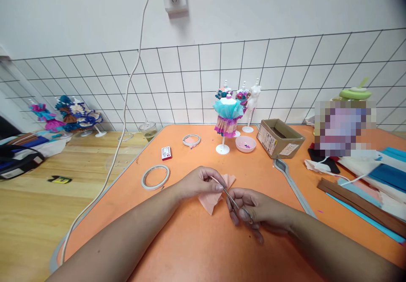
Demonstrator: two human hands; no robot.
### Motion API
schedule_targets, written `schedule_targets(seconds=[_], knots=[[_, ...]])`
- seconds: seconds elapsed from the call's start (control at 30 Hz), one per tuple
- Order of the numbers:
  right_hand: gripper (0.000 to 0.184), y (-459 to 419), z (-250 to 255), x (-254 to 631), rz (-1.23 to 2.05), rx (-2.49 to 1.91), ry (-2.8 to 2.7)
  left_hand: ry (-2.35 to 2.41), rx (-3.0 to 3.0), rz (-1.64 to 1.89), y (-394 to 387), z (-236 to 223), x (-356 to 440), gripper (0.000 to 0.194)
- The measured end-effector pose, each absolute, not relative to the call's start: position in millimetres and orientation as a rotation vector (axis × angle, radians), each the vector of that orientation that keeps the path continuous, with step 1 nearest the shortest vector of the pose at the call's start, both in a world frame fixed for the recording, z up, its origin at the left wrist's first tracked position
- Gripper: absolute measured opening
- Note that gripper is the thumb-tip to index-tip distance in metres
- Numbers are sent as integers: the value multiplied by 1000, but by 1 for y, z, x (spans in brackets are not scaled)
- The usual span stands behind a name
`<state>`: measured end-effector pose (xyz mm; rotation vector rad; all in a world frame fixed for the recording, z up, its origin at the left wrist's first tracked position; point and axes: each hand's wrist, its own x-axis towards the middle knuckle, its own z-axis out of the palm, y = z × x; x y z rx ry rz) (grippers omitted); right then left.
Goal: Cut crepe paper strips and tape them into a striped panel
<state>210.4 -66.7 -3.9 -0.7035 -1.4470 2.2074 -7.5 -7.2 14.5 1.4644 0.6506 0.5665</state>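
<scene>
My left hand [201, 183] is closed, thumb and fingers pinching a piece of peach crepe paper [209, 203] that hangs below and behind it. In my right hand [258, 210] is a small pair of metal scissors [233, 200], with a finger loop near the thumb. The scissor tips reach up to the fingertips of my left hand, at the paper's edge. My fingers hide part of the paper and the blades. Behind them stands a small white dress form [223, 148] wearing a turquoise, peach and magenta paper dress [228, 117].
Two tape rolls [155, 177] and a small red-and-white box [166, 153] lie left. A pink bowl [245, 144] and a cardboard box [279, 140] stand behind my right hand. Brown and blue paper strips [361, 203] lie right. A white cable [127, 91] hangs at left.
</scene>
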Motion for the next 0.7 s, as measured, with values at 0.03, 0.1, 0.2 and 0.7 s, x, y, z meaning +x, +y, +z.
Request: schedule_targets(seconds=[0.03,0.1,0.2,0.7], knots=[[37,-67,-5,211,2221,-690,-1448,657,1485,548,-7,15,-8,32],[36,-67,-5,211,2232,-693,-1452,677,1530,512,-6,16,-10,33],[37,-67,-4,211,2216,-724,-1459,700,1586,468,-5,18,-11,31],[42,-67,-4,212,2265,-640,-1426,648,1595,401,-2,13,-13,33]])
